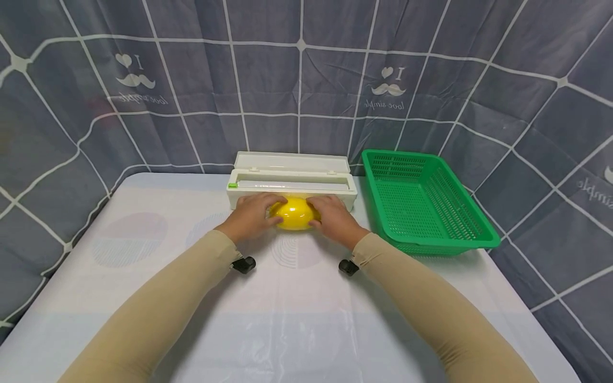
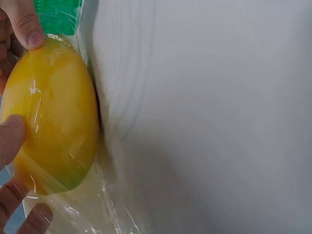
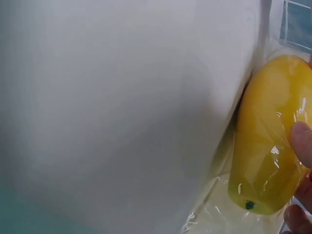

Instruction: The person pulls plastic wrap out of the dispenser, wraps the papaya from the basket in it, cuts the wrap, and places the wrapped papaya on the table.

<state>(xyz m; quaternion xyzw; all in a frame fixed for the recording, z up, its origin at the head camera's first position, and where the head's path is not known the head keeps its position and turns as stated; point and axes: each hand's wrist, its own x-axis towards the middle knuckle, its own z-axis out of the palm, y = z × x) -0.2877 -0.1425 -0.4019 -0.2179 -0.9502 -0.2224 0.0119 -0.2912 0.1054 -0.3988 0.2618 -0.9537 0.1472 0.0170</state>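
A smooth yellow papaya (image 1: pixel 293 214), with clear cling film over it, is on the table just in front of a white cling film dispenser (image 1: pixel 291 183). My left hand (image 1: pixel 253 215) holds its left end, thumb on the near side and fingers reaching over the far side. At the opposite end my right hand (image 1: pixel 334 218) grips it in a similar way. In the left wrist view, wrinkled cling film (image 2: pixel 73 212) spreads out past the fruit's end. The right wrist view shows a dark green stem spot on the papaya (image 3: pixel 265 141); most of the right hand is cut off there.
The dispenser's lid (image 1: pixel 293 161) stands raised, and a green slider (image 1: pixel 232 185) sits at its left end. Right of it is a green plastic basket (image 1: pixel 390 226). A pale patterned cloth (image 1: pixel 268 330) covers the table. Grey checked curtains (image 1: pixel 268 80) hang behind and on both sides.
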